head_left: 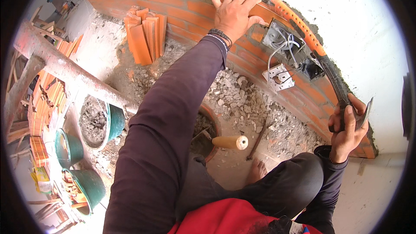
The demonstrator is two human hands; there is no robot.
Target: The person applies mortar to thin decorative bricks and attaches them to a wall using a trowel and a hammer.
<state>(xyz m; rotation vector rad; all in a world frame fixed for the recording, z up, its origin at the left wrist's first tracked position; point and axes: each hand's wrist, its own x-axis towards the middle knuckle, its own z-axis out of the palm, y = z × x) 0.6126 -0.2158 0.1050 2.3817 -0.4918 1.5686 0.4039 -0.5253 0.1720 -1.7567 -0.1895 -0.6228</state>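
- Wall box (272, 34), grey, wired, set in terracotta brickwork (190, 6).
- Brick (262, 12), orange, top course, just upper-left of the wall box; left hand (236, 15) lies on it, grip spread.
- Hammer (325, 60), orange-and-black handle, right of the wall box; right hand (346, 134) holds the head end, grip closed round it.
- Mounting plate (284, 82), white, hangs below the wall box.
- Trowel (229, 142), pale-handled, well below-left of the wall box.

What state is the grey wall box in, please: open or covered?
Open: wires loop out of the grey wall box, and the white plate sits below rather than covering it.
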